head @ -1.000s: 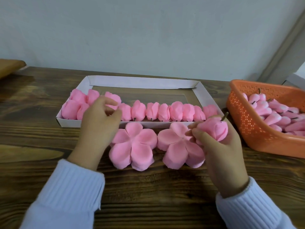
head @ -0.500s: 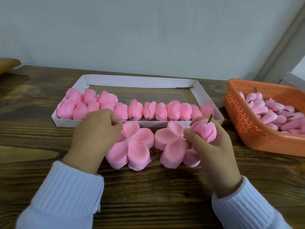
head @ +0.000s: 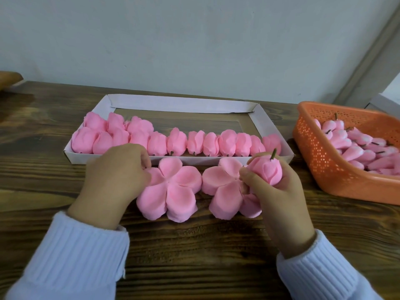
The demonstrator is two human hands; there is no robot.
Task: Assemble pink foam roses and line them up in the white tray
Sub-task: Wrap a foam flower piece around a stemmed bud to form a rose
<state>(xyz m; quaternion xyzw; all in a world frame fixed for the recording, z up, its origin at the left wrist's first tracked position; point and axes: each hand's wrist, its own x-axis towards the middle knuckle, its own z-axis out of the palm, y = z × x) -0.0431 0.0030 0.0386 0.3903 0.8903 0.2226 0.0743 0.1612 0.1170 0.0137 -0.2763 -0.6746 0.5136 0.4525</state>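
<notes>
**Bud in hand, petals waiting in front of the tray**

Nearest, on the wooden table (head: 194, 252), the left hand (head: 116, 176) curls over the left edge of the left petal stack (head: 171, 191). The back of the hand hides whether its fingertips pinch a petal. The right hand (head: 281, 195) grips a rose bud (head: 265, 171) with its short stem (head: 273, 153) pointing up, above the right petal stack (head: 225, 191).

The foam looks very light and soft, so it will likely dent or crease easily. It is best held by the stem or gently around the bud's body, and the petal sheets lifted by an edge.

Beyond them, finished roses (head: 194, 142) stand along the near wall of the white tray (head: 179, 103). At far right, an orange basket (head: 324, 169) holds spare buds (head: 357, 148).
</notes>
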